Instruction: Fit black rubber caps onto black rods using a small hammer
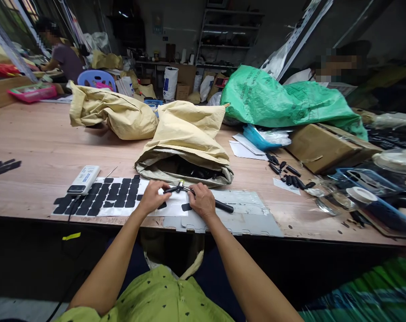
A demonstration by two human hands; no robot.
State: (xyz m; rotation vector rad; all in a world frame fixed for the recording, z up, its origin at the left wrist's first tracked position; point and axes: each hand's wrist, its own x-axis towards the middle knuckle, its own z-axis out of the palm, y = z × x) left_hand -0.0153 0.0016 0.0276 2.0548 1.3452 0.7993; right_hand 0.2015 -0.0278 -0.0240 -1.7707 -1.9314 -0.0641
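My left hand [154, 197] pinches a small dark part [172, 189] near the front of the table. Closed around a black-handled tool [224, 206], my right hand [203, 200] brings the metal end to that part; the tool's exact kind is unclear. A small yellow-green spot shows where the two meet. Beneath my hands lie a white sheet [176, 208] and a grey flat board [253, 219]. Rows of black rounded pieces [117, 195] cover the sheets to the left. Right behind my hands, a beige sack [189, 134] gapes toward me, with dark items inside.
A white box-shaped device [84, 180] with a cable sits at left. Several black parts [292, 179] are scattered to the right, near a cardboard box [327, 147] and a green sack [266, 98]. Another beige sack [116, 112] lies behind. Two other people are farther back.
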